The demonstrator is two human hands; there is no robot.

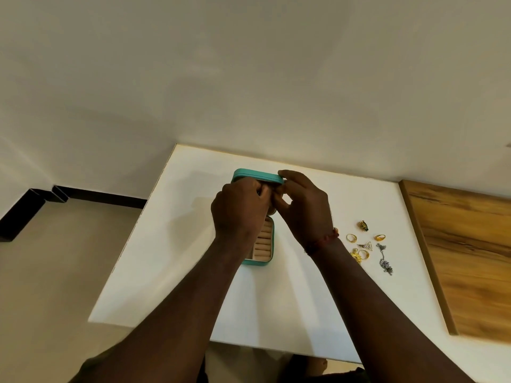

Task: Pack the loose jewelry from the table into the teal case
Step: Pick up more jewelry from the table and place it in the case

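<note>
Cream wall (249,78) backs a white tabletop (193,272), with a brown wood-grain panel (456,244) along its right edge. From the head camera, my only view, the teal rectangular jewelry case (272,244) sits mid-table. It is open, its lid (257,175) upright at the far side and beige padded ring rolls (262,244) showing in the base.

Both hands meet just in front of the lid. The left hand (240,208) has its fingers curled in. The right hand (307,205) bends thumb and fingers toward it, one fingertip at the lid's corner. I cannot tell whether either pinches a small piece, because the knuckles hide it.

The loose jewelry (365,247) lies right of the case, apart from it: gold rings (351,238), a triangular pendant (367,246) and a silver chain (384,261).

I judge three risks:
- A push on the lid could fold it shut or slide the light case.
- Anything tiny passed between the fingers could drop unseen.
- The right forearm passes just beside the heap, so a low sweep could scatter the rings or snag the chain.
</note>
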